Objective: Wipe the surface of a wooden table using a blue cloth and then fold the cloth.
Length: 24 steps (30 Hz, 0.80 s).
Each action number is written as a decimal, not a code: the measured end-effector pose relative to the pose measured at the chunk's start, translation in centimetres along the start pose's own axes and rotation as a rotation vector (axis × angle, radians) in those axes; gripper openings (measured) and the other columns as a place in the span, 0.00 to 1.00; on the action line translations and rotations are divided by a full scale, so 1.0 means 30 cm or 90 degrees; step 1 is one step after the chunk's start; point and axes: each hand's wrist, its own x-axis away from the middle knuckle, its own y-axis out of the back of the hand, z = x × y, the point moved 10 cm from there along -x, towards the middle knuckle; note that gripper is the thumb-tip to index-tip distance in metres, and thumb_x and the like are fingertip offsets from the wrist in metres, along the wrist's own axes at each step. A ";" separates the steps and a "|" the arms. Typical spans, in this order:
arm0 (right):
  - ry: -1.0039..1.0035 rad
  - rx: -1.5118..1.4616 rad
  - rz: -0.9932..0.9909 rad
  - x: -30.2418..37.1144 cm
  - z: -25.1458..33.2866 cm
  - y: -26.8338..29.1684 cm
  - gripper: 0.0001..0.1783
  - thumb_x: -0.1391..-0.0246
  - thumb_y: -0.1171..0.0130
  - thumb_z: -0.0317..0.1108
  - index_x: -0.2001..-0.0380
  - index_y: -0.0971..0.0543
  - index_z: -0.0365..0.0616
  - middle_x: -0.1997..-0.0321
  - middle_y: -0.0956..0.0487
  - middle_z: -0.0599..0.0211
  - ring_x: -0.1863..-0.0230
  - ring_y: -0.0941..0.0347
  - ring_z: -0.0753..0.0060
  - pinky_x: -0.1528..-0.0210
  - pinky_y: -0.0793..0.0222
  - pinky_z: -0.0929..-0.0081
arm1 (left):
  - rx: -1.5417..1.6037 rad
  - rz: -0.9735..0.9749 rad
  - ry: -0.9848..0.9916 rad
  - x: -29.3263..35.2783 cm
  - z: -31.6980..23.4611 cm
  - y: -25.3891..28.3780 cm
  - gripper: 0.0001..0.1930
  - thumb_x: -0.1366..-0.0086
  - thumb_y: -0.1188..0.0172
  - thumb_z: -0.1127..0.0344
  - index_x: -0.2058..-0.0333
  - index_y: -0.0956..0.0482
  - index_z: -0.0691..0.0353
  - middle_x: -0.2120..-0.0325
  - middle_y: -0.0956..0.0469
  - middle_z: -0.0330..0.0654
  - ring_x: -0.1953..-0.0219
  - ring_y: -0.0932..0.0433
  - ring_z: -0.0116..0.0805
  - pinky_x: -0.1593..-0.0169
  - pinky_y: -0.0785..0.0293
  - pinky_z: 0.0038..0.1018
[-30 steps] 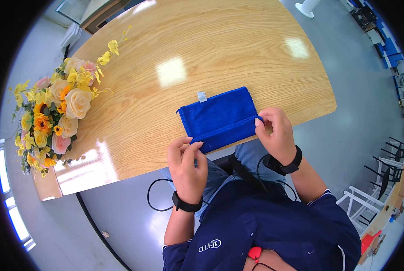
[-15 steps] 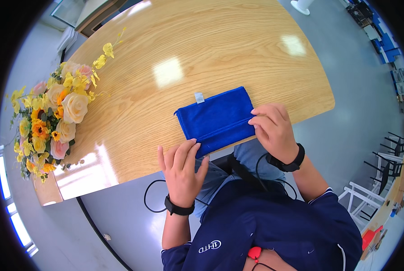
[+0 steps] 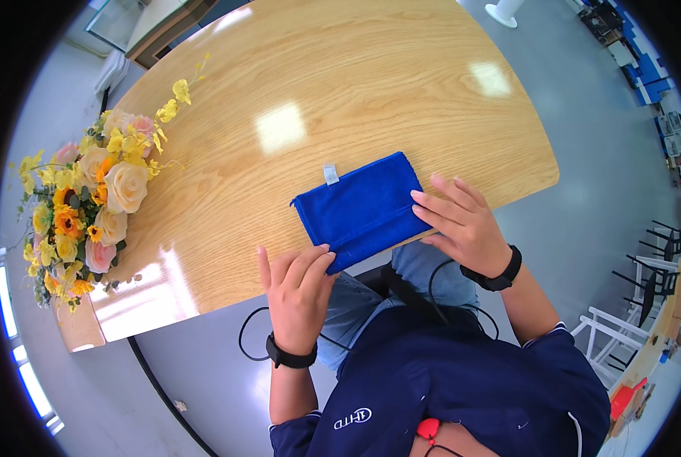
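A folded blue cloth [image 3: 363, 202] lies near the front edge of the wooden table [image 3: 226, 228], with a small pale tag [image 3: 330, 174] sticking out of its far side. A crease line runs along its near part. My left hand [image 3: 301, 286] rests its fingertips on the near left corner of the cloth, fingers stretched out. At the right edge, my right hand [image 3: 466, 227] has its fingers spread, a couple of fingertips touching the cloth and the thumb apart from the other fingers. Neither hand grips the fabric.
An arrangement of artificial-looking flowers [image 3: 89, 198] stands at the table's left end. Black cables [image 3: 253, 352] hang below the front edge by my legs. White chair frames [image 3: 611, 335] stand on the floor at right, and a white pedestal base [image 3: 503, 14] is beyond the far edge.
Both hands have loosened at the cloth's near fold. The right fingers have spread and the thumb has moved off the cloth. The view has shifted slightly.
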 end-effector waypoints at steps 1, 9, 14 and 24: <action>0.011 0.001 -0.006 0.003 0.002 -0.001 0.24 0.67 0.39 0.35 0.59 0.27 0.48 0.49 0.32 0.76 0.43 0.44 0.70 0.43 0.49 0.66 | 0.008 -0.003 -0.009 0.002 -0.003 0.002 0.13 0.56 0.39 0.69 0.68 0.25 0.55 0.67 0.26 0.31 0.63 0.31 0.31 0.42 0.54 0.43; 0.056 -0.039 -0.034 0.014 0.010 0.015 0.21 0.69 0.38 0.30 0.64 0.25 0.49 0.56 0.28 0.77 0.49 0.38 0.72 0.45 0.46 0.67 | 0.074 -0.021 0.004 0.010 -0.003 0.027 0.12 0.55 0.41 0.76 0.68 0.26 0.60 0.71 0.25 0.38 0.66 0.29 0.35 0.53 0.42 0.33; 0.024 -0.180 -0.093 0.005 -0.013 0.048 0.16 0.69 0.38 0.27 0.69 0.24 0.47 0.62 0.26 0.74 0.58 0.34 0.69 0.55 0.41 0.71 | 0.094 -0.033 0.037 0.010 0.006 0.025 0.12 0.53 0.42 0.76 0.67 0.26 0.62 0.73 0.26 0.41 0.69 0.30 0.36 0.59 0.40 0.28; -0.080 -0.281 -0.157 -0.007 -0.057 0.046 0.13 0.65 0.40 0.26 0.70 0.25 0.44 0.73 0.26 0.69 0.72 0.34 0.68 0.65 0.40 0.75 | 0.123 -0.089 0.128 0.006 0.043 0.020 0.11 0.52 0.43 0.74 0.67 0.25 0.62 0.79 0.29 0.40 0.74 0.32 0.33 0.63 0.39 0.25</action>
